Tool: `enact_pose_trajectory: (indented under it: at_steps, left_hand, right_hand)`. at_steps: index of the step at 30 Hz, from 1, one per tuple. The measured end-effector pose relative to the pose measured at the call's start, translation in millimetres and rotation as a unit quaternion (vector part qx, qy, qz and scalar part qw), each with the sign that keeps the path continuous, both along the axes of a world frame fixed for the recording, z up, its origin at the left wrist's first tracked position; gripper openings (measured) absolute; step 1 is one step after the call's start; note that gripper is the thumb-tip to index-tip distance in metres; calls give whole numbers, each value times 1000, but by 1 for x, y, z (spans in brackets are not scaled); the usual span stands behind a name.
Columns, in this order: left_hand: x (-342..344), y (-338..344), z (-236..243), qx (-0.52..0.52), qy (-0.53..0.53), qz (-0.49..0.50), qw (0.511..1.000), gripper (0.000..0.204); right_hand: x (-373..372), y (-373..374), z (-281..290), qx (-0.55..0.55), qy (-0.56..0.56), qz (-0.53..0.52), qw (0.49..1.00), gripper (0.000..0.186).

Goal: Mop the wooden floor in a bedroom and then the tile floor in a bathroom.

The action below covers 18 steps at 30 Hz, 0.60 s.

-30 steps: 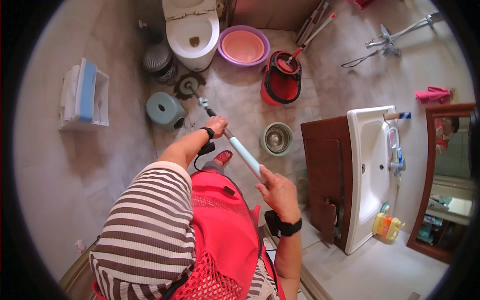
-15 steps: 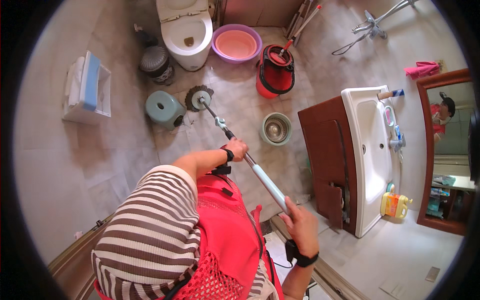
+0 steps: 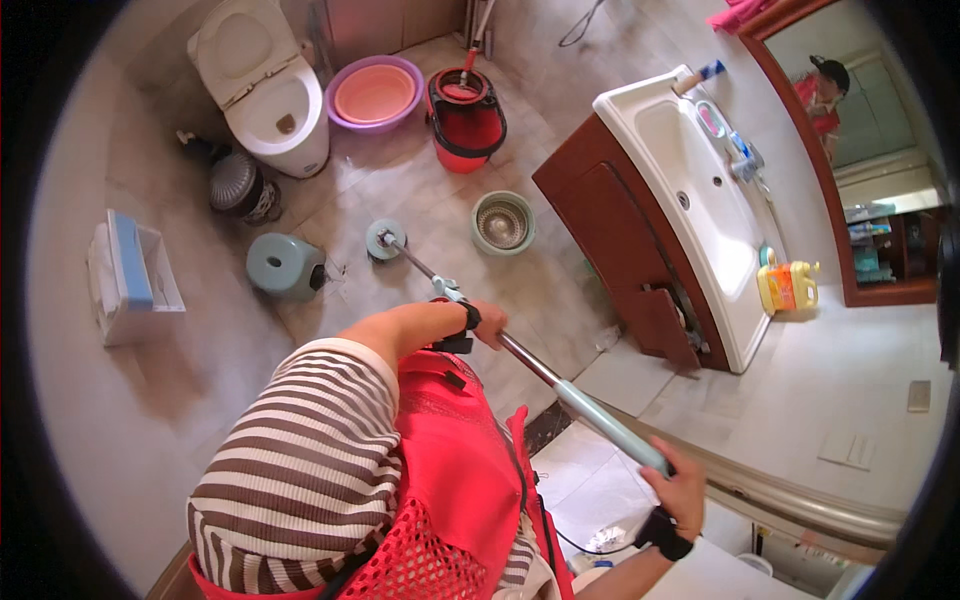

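My left hand [image 3: 489, 325] is wrapped round the metal pole of a mop [image 3: 532, 358], partway down it. Higher up, near the end of the pale green grip, my right hand [image 3: 678, 487] closes on the same handle. The pole slants away to the far left, where its round green mop head [image 3: 386, 240] rests on the tiled floor. That head lies between a blue-green plastic stool [image 3: 284, 265] and a pale green basin with a metal strainer [image 3: 503, 223]; it touches neither.
Beyond stand a toilet [image 3: 275, 115], a grey bin [image 3: 237, 183], stacked purple and orange basins [image 3: 375, 94] and a red mop bucket [image 3: 468, 130]. A sink [image 3: 670, 160] on a brown cabinet [image 3: 615, 235] lines the right, with a yellow jug [image 3: 788, 287] at its near end.
The mop head has come nearer, away from the stool, and its dark fringe has drawn in. My right hand has moved right and nearer with the handle. The view has turned.
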State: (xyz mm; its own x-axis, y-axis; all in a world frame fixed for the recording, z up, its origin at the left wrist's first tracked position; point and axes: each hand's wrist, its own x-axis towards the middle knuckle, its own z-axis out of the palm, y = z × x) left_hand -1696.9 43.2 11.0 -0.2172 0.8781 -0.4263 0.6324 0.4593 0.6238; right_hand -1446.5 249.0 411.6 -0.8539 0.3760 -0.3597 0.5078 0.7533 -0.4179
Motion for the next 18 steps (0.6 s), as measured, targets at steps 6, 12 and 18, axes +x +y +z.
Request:
enact_pose_trajectory:
  at_steps: [6, 12, 18]
  left_hand:
    - [43, 68, 129, 216, -24, -29, 976, 40]
    - [31, 77, 204, 284, 7, -46, 958, 33]
    - [-27, 84, 211, 318, 56, -53, 945, 26]
  right_hand:
    - [112, 45, 101, -22, 18, -224, 974, 49]
    - [148, 33, 130, 8, 7, -260, 965, 42]
    - [129, 8, 99, 0, 48, -308, 950, 41]
